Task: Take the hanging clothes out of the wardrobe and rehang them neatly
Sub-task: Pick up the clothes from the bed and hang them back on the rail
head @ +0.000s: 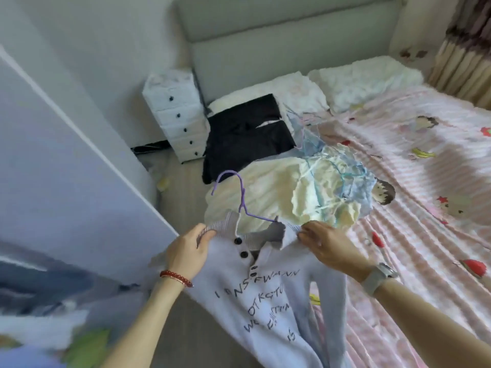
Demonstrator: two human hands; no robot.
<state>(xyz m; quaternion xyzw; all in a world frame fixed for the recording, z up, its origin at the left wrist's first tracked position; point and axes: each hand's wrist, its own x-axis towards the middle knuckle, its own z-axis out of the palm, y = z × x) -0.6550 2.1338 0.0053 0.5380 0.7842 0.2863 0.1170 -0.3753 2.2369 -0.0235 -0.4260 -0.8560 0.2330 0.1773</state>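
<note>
1. The left hand (pixel 190 248) pinches the collar of a pale lilac shirt (pixel 268 296) at its left shoulder; the right hand (pixel 328 244) grips the collar on the other side.
2. The shirt hangs between both hands, over the near edge of the bed (pixel 414 160) (buttons and dark letters face up).
3. A purple hanger (pixel 240 193) sits in the neck opening, its hook rising just beyond the hands.
4. Left of the left hand stands a white wardrobe door (pixel 66 160), close to the wrist; a strip of floor (pixel 183 187) lies open between it and the bed.
5. Beyond the hands, a cream garment (pixel 276 192), a pale blue one (pixel 345 168) and a black garment (pixel 247 136) lie on the pink striped cover.
6. Farther left, a small white drawer unit (pixel 176 115) stands by the grey headboard (pixel 287 35).
</note>
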